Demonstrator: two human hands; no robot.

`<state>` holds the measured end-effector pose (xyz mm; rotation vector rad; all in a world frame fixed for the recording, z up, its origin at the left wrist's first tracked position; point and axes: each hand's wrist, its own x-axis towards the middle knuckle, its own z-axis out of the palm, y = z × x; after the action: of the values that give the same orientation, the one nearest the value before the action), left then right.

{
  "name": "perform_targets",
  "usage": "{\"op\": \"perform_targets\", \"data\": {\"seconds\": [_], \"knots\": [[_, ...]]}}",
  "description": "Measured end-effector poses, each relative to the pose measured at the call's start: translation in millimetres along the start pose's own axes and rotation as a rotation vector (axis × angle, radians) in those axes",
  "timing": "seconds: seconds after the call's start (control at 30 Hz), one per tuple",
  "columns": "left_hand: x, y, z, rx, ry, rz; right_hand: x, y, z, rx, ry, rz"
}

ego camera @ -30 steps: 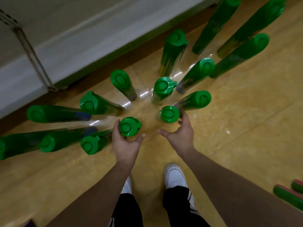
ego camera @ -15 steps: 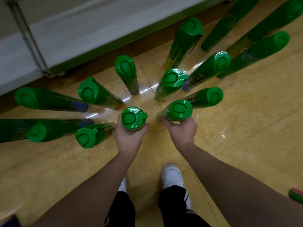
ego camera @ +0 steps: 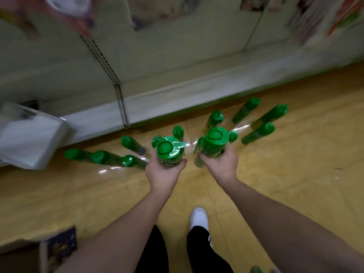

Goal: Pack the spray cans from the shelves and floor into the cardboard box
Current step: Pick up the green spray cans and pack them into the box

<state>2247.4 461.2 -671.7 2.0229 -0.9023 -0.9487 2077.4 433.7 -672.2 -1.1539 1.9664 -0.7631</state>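
Gripping one green-capped cylindrical spray can [ego camera: 167, 151] in my left hand [ego camera: 165, 175], I clasp a twin can [ego camera: 215, 139] in my right hand [ego camera: 221, 166].

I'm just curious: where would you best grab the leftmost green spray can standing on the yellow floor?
Probably round its slim cylindrical body just under the cap, coming down from above on its left: the leftmost green spray can seems upright, and another green can crowds its right side.
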Motion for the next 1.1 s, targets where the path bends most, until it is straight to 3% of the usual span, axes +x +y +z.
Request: {"op": "perform_targets", "data": {"seconds": [0.27, 0.53, 0.8, 1.1], "knots": [[-62, 138, -167, -0.046, 0.183, 0.049, -85, -197, -62, 0.056, -0.163, -0.214], [-113, 195, -379, 0.001, 0.376, 0.219, -221, -359, -40, 0.135, -0.283, -0.495], [-160, 154, -576, -0.033, 0.586, 0.294, -370, -471, 36, 0.207, -0.415, -0.735], [-215, 55, -732, -0.049, 0.954, 0.068, -515, -525, 158, 0.116, -0.727, -0.936]]}}
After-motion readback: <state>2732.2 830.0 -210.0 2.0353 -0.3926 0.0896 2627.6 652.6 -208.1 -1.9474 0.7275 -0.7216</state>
